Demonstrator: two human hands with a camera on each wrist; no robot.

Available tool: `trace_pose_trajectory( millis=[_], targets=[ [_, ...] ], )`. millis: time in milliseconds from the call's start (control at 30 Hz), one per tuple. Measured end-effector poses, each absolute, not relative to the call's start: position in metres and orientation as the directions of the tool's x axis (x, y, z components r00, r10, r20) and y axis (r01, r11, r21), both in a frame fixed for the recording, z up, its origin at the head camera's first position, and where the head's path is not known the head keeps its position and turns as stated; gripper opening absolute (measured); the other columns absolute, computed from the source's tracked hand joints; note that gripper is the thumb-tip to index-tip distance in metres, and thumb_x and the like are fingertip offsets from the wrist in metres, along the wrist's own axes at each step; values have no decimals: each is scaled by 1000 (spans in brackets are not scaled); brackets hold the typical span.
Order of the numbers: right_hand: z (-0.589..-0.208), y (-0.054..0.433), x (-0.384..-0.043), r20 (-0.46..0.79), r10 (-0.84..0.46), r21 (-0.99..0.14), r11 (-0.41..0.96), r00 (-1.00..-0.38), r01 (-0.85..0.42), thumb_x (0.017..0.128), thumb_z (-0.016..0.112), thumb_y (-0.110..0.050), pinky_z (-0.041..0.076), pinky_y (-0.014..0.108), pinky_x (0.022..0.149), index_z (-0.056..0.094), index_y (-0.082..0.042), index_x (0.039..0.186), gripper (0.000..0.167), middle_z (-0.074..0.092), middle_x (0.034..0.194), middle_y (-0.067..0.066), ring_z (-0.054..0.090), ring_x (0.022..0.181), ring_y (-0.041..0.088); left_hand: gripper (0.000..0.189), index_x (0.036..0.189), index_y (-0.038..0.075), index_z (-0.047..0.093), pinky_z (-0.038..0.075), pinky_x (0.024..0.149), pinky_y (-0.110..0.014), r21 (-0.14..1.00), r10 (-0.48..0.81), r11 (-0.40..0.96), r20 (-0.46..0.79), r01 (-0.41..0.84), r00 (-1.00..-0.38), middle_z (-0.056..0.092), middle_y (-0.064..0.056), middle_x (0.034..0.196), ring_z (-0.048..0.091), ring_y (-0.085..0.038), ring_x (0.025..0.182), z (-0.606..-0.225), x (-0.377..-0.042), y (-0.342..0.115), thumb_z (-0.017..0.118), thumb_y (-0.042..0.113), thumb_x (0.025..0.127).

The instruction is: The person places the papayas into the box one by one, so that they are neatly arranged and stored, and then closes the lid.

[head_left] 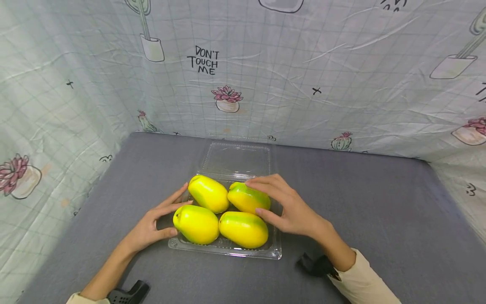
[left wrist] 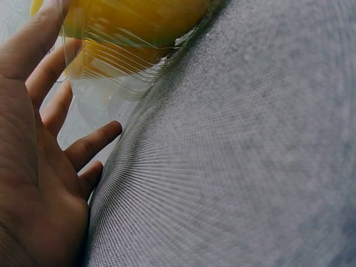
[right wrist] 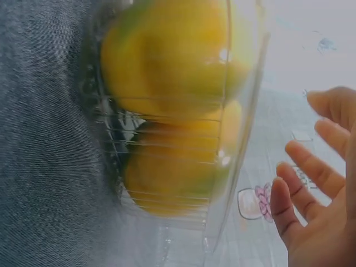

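Several yellow-green mangoes lie in a clear plastic clamshell box (head_left: 228,252): a back left mango (head_left: 209,194), a back right mango (head_left: 247,199), a front left mango (head_left: 196,224) and a front right mango (head_left: 244,230). The box's clear lid (head_left: 237,159) is folded back, away from me. Beside the left wall is my left hand (head_left: 157,216), its fingers spread; the left wrist view shows fingertips at the clear plastic. Over the right side, my right hand (head_left: 290,207) has loosely bent fingers near the back right mango. Whether they touch it, I cannot tell.
A grey cloth (head_left: 364,219) covers the table under the box. Behind and at both sides hangs a pale curtain (head_left: 273,76) printed with potted plants and lettering. Black wrist devices (head_left: 130,293) sit on both forearms, near the light sleeves.
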State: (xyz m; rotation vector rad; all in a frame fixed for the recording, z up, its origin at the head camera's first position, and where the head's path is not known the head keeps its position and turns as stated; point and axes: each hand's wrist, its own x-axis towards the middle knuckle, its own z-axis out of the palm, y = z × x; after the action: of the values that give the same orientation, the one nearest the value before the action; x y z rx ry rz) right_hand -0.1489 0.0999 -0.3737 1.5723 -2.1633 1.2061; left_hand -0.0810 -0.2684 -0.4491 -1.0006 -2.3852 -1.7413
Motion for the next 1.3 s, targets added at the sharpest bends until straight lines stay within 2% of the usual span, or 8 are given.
trace_pose_trajectory(
  millis=[200,367,500,767,933,1100,1233,1300],
  targets=[
    [-371,104,-154,566,-587,-561,239,-578,-792,86,68,-6,46,35,71,51,-9,136,53,53,133,6,51,103,23,63,136,-2,50,18,111,-22,846,484,156,385,510,-786,15,-20,156,26,-35,139,-449,-81,-268,72,2,78],
    [-373,108,-160,506,-469,-672,311,-724,-672,88,68,-5,47,38,76,52,-14,137,53,55,129,2,52,101,24,63,136,-2,49,18,111,-23,847,483,153,384,508,-786,15,-20,156,26,-34,139,-449,-82,-268,72,2,78],
    [-377,112,-164,433,-412,-752,326,-802,-573,91,66,-8,48,38,80,49,-18,139,52,53,132,1,52,106,22,62,137,-2,49,17,110,-22,848,483,161,379,506,-789,15,-20,157,25,-34,140,-449,-81,-268,71,2,78],
    [-377,114,-168,339,-319,-826,351,-885,-442,93,62,-10,46,43,84,48,-10,139,48,53,130,11,50,107,31,62,135,-6,49,18,110,-24,842,469,140,407,521,-784,16,-23,155,26,-33,140,-449,-81,-269,71,-1,78],
    [-387,119,-177,285,-287,-855,355,-914,-378,95,61,-20,45,43,87,47,-15,140,48,53,132,11,51,106,25,64,138,-11,40,22,111,-27,833,420,99,462,545,-782,24,-30,150,29,-35,138,-449,-80,-270,68,-3,81],
    [-387,124,-182,230,-266,-876,363,-936,-318,96,60,-21,42,45,90,45,-16,141,47,52,133,11,50,107,26,71,143,-13,27,32,106,-32,839,368,54,487,541,-792,33,-34,143,41,-37,130,-441,-84,-273,64,-10,82],
    [-387,128,-183,197,-256,-885,370,-946,-284,96,60,-24,41,47,92,44,-16,142,49,51,135,11,50,109,26,68,143,-14,27,35,104,-32,837,333,46,502,545,-798,34,-35,142,42,-39,128,-430,-91,-275,59,-15,83],
    [-387,129,-184,172,-252,-891,373,-952,-260,96,59,-26,41,47,94,43,-17,143,51,50,136,11,50,111,26,63,143,-11,30,36,103,-31,849,281,78,485,523,-829,37,-32,142,44,-37,127,-424,-95,-275,56,-15,86]
  ],
)
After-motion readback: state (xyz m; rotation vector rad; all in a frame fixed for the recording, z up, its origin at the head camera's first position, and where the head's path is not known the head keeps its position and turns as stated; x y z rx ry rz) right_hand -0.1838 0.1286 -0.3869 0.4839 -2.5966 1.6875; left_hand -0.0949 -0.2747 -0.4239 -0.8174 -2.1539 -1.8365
